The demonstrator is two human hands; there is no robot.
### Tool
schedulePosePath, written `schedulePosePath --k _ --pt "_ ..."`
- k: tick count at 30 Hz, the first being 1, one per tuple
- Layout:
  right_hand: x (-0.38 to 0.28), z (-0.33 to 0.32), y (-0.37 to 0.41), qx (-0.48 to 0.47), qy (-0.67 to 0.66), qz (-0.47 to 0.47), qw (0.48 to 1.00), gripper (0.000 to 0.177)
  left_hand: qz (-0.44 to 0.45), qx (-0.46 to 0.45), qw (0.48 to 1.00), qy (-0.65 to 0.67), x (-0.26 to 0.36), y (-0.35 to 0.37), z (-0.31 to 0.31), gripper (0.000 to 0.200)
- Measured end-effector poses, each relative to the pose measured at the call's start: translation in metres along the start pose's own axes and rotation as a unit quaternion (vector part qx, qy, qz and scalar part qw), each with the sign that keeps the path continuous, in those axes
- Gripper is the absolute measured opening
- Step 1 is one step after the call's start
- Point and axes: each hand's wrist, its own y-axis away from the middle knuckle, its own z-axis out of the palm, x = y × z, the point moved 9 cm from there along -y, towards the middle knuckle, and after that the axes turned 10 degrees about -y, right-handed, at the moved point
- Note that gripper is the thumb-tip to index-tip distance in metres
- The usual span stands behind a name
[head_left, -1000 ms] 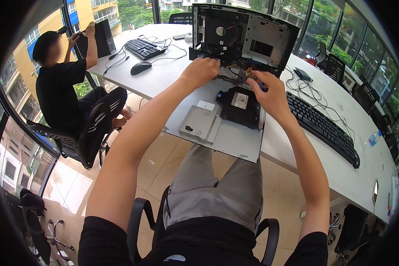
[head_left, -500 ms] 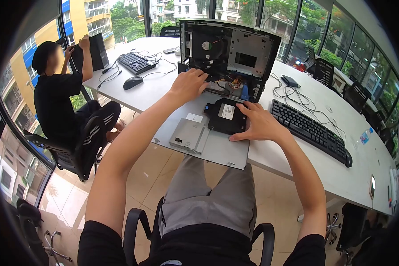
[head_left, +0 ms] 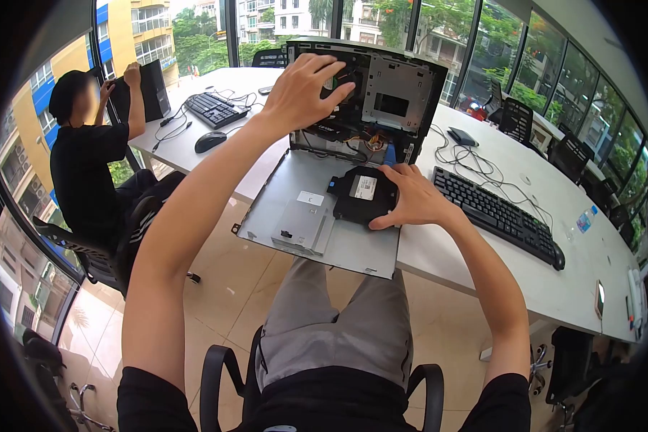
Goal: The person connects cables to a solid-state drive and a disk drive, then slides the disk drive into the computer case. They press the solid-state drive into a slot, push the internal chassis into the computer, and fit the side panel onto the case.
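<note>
An opened desktop computer case point(head_left: 403, 79) stands in front of me, its metal side panel point(head_left: 266, 194) laid flat toward my lap. My left hand point(head_left: 306, 90) is raised before the case's left bay, fingers apart, with nothing visible in it. On the panel lies a black plastic part point(head_left: 349, 205) with a white label and a blue tab. Thumb and fingers of my right hand point(head_left: 414, 198) span its right side, touching the upper and lower edges. Left of it is a silver metal drive box point(head_left: 299, 227). Coloured wires point(head_left: 374, 142) show inside the case.
A black keyboard point(head_left: 493, 216), tangled cables point(head_left: 475, 162) and a water bottle point(head_left: 587, 218) are to the right. Another keyboard point(head_left: 214, 109) and a mouse point(head_left: 210, 142) sit at left. A seated person point(head_left: 90, 165) handles a black case point(head_left: 151, 90) there.
My left hand has risen from the lower inside of the case to its upper left bay, fingers spreading. My right hand stays at the black part. The view has shifted slightly.
</note>
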Motion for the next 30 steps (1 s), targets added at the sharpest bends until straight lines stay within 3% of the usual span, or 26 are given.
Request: schedulePosePath --k 9,15,21,22,26,30 --pt "-0.051 -0.108 0.033 0.165 0.121 -0.128 0.970 0.113 0.017 -0.066 0.997 -0.028 0.006 -0.053 0.022 0.068" --pt "-0.059 -0.153 0.016 0.328 0.275 -0.159 0.890 0.117 -0.016 -0.196 0.979 -0.048 0.002 -0.064 0.060 0.082" --pt "-0.032 -0.143 -0.031 0.348 0.326 -0.174 0.862 0.113 0.008 -0.225 0.966 -0.124 0.006 -0.057 0.060 0.098" --pt "-0.032 -0.140 -0.035 0.354 0.331 -0.181 0.856 0.113 0.010 -0.226 0.968 -0.111 0.006 -0.056 0.060 0.111" --pt "-0.030 -0.128 -0.046 0.361 0.346 -0.181 0.847 0.113 0.061 -0.216 0.966 -0.130 0.011 -0.049 0.055 0.131" --pt "-0.023 -0.121 -0.052 0.342 0.374 -0.160 0.847 0.111 0.072 -0.222 0.956 -0.179 0.015 -0.045 0.058 0.137"
